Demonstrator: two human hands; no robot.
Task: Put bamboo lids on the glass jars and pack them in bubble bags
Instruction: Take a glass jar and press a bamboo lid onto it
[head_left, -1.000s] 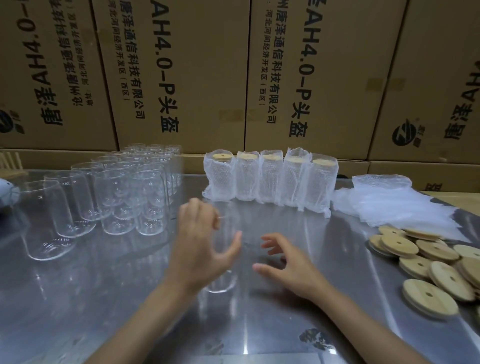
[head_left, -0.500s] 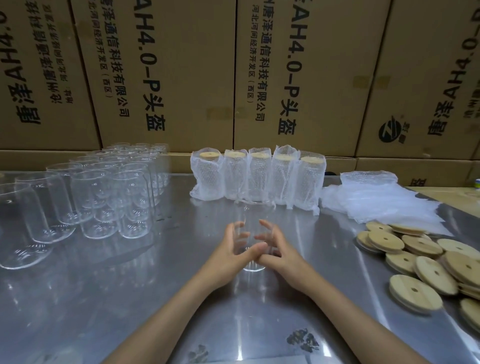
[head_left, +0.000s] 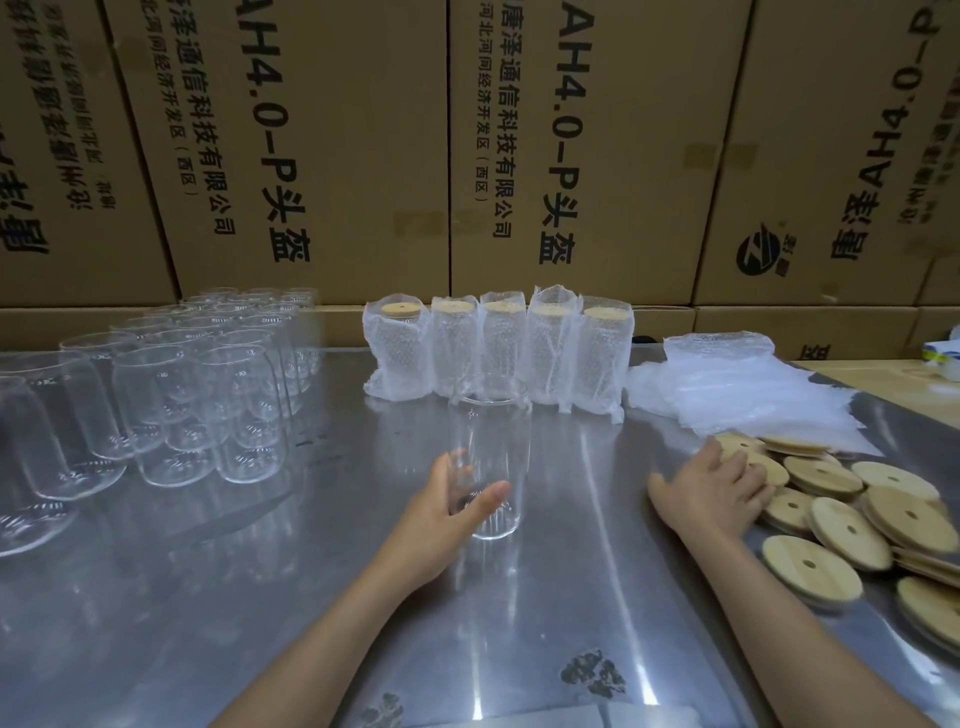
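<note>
Two bare forearms, left hand and right hand ungloved, sleeveless.

Clear glass jar, pale wooden lids, glossy steel table.

Left hand curled in a grip, right hand spread flat

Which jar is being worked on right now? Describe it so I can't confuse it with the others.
On the steel table, look in front of the row of five bubble-wrapped jars standing against the cardboard boxes. The jar stands alone and upright at mid-table, gripped near its base by the left hand. Unlike the bare jars clustered at left, it stands apart; unlike the row behind, it has no lid or bag.
</note>
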